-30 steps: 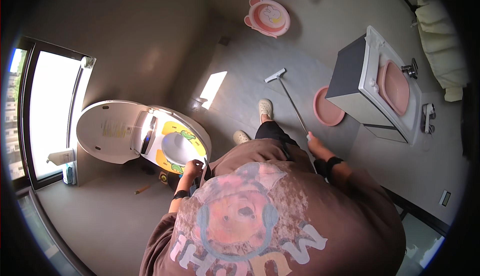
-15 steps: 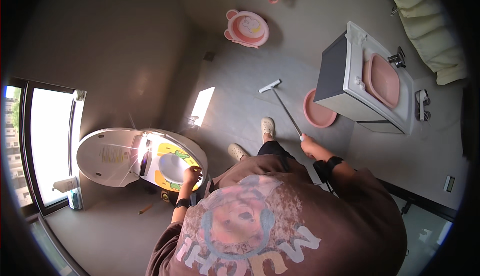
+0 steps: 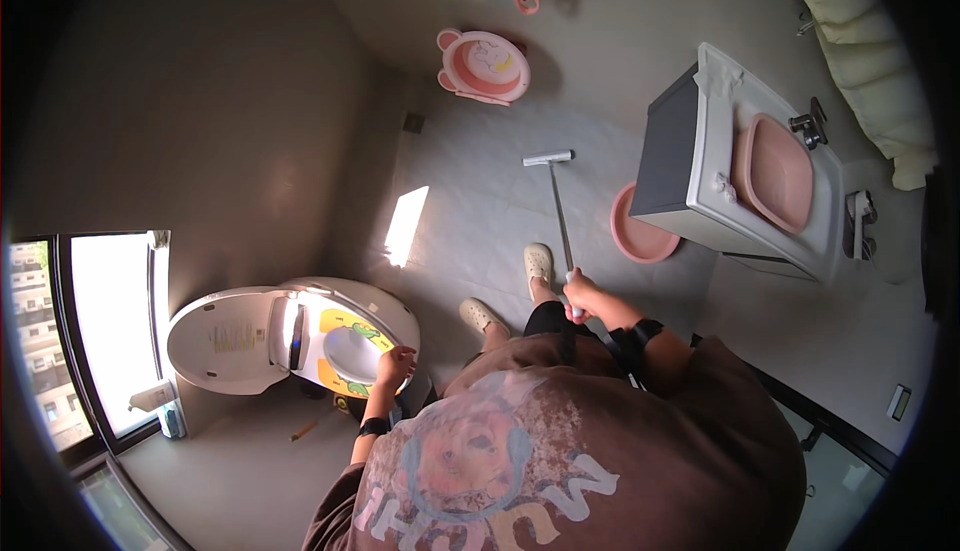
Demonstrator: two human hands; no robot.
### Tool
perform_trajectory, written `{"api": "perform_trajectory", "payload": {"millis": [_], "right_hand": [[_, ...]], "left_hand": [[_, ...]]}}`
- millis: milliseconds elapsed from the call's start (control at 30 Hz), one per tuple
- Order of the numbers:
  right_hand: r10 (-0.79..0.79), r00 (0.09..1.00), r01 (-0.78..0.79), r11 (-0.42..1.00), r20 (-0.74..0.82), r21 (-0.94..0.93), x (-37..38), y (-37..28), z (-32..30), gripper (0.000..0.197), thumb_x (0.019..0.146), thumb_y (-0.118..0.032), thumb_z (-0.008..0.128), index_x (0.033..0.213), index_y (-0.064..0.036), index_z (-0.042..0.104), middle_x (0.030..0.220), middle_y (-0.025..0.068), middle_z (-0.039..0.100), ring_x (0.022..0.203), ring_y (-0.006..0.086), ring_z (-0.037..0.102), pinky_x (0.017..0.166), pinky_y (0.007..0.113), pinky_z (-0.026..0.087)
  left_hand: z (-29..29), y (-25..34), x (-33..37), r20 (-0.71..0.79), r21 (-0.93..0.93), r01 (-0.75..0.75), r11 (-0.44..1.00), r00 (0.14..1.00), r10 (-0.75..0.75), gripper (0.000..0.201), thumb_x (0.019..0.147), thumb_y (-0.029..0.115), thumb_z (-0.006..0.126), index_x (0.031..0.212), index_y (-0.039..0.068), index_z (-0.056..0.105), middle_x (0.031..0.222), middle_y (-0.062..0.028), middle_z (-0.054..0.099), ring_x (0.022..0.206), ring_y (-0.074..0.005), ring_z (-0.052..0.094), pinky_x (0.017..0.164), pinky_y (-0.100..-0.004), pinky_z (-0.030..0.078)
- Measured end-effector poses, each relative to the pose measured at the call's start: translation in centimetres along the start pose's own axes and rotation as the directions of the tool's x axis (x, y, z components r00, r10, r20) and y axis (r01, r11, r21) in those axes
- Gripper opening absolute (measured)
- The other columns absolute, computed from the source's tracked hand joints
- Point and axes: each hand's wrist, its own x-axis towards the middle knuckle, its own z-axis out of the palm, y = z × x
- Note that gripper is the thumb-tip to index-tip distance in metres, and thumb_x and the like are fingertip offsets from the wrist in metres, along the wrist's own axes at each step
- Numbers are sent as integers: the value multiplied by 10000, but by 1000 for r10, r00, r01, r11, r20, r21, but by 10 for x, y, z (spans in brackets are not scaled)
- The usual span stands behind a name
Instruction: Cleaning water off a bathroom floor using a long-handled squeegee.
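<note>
My right hand (image 3: 583,296) is wrapped round the upper handle of a floor squeegee (image 3: 560,209). Its pale pole slants away from me to a white crossbar that rests on the grey tiles. Over the near rim of the toilet, my left hand (image 3: 396,365) hangs with relaxed, slightly parted fingers and nothing visible in them. I cannot tell whether it touches the seat. The toilet (image 3: 385,303) has its lid raised, and a yellow seat cover with green cartoon figures (image 3: 337,325) lies round the bowl.
A pink basin (image 3: 640,231) stands by the washstand (image 3: 668,146), whose sink holds another pink basin (image 3: 779,176). At the far wall is a bear-eared pink basin (image 3: 485,66). A small brown stick (image 3: 304,431) lies on the floor near the toilet; a window (image 3: 110,331) is at left.
My right hand has moved left and a little nearer me, still gripping the squeegee. The squeegee's pole is steeper and its crossbar has turned nearly level. My left hand stays by the toilet.
</note>
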Motion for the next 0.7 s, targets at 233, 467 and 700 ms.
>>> {"api": "perform_trajectory", "payload": {"millis": [233,467,700], "right_hand": [[-52,990,76,980,-132,186,78,-125,-21,525,927,-383,105,817,-3,450,583,85,480,420,160,466,385,290,442],[-61,980,4,957,189,290,71,-115,49,200,918,-233,230,1056,-109,305,627,72,413,465,189,462,394,346,420],[-192,910,80,951,366,300,38,-188,52,150,867,-71,305,985,19,327,731,161,493,553,270,549,449,365,477]], "left_hand": [[3,20,-5,-48,-28,74,997,996,-76,186,829,102,511,967,12,597,655,-76,609,513,-118,565,472,-233,453],[10,16,-4,-27,-9,72,997,997,-73,195,831,109,498,967,13,599,643,-60,590,512,-106,545,471,-232,445],[8,54,2,-89,25,-42,999,995,44,201,830,119,492,968,17,597,664,-74,609,539,-118,569,508,-247,465]]}}
